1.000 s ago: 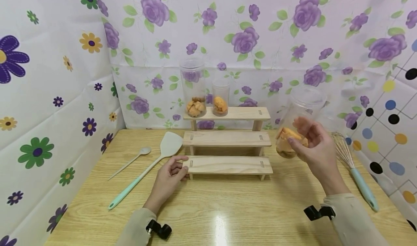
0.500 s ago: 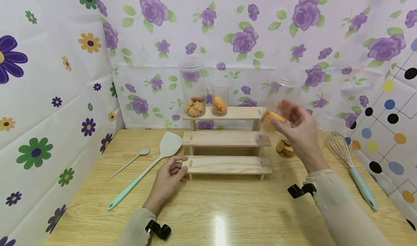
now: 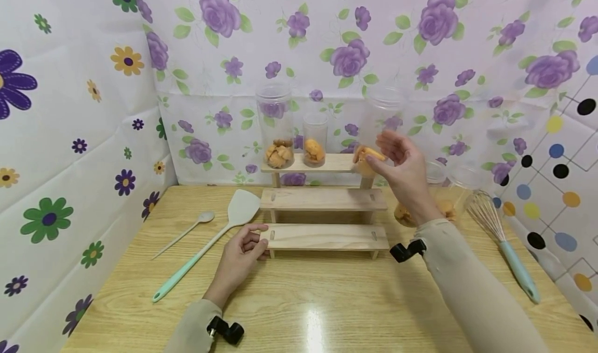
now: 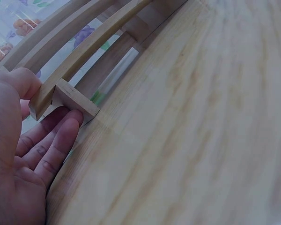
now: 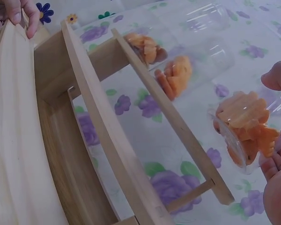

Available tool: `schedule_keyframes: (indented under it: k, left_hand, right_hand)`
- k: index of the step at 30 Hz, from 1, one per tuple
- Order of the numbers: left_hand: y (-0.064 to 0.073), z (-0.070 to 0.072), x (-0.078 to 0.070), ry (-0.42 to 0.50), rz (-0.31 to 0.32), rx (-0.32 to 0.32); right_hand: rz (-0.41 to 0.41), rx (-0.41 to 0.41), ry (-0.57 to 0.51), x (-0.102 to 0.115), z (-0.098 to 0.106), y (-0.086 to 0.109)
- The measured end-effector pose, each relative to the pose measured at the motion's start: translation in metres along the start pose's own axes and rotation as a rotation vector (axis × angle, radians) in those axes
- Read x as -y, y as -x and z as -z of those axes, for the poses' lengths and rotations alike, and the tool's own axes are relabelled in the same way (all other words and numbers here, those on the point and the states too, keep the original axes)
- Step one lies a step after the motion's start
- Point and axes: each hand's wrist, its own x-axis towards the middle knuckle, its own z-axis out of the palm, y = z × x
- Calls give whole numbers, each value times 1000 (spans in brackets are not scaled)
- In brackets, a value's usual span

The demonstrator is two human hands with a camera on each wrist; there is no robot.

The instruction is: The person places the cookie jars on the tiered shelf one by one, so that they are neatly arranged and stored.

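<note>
My left hand (image 3: 240,254) grips the left end of the lowest step of a three-tier wooden shelf rack (image 3: 324,200). In the left wrist view its fingers (image 4: 58,150) meet the rack's leg. My right hand (image 3: 404,168) holds a tall clear jar (image 3: 385,104) with orange snack pieces at its bottom. This jar overlaps the right end of the top step in the head view; in the right wrist view its base (image 5: 229,136) is apart from the step. A tall clear jar (image 3: 274,114) and a shorter one (image 3: 315,130), both with snack pieces, stand on the top step's left half.
More clear jars (image 3: 462,179) with snack pieces stand right of the rack, partly behind the right arm. A whisk (image 3: 511,257) lies at the far right. Left of the rack lie a mint-handled spatula (image 3: 245,207) and a small spoon (image 3: 205,217). Patterned cloth backs the table (image 3: 299,301).
My right hand has carried the tall jar left and a little up, from beside the rack to its top step's right end. Jars behind it have come into view. The left hand stays put.
</note>
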Motion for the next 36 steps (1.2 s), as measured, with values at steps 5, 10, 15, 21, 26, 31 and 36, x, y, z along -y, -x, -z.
schedule_keyframes:
  k: [5,10,15,21,26,31,36]
  left_hand:
    - [0,1,1,0,1,-2]
    - [0,2,0,0,6,-6]
    - [0,2,0,9,0,2]
    - [1,1,0,10,-6,8]
    - [0,1,0,2,-9,8]
    - [0,1,1,2,-8,5]
    - [0,1,0,3,-7,3]
  right_hand:
    - [-1,17,-14,-5,-12,-10]
    - [-14,10,-45,-9,-24,-17]
    - [-41,-8,-85,-14,-34,-23]
    - [-45,-11,-80,-20,-38,-27]
    - [-39,-10,-52,-24,-39,-30]
    - [-36,-4,-40,-26,-39,-31]
    - [-37,6,-29,-26,-38,-31]
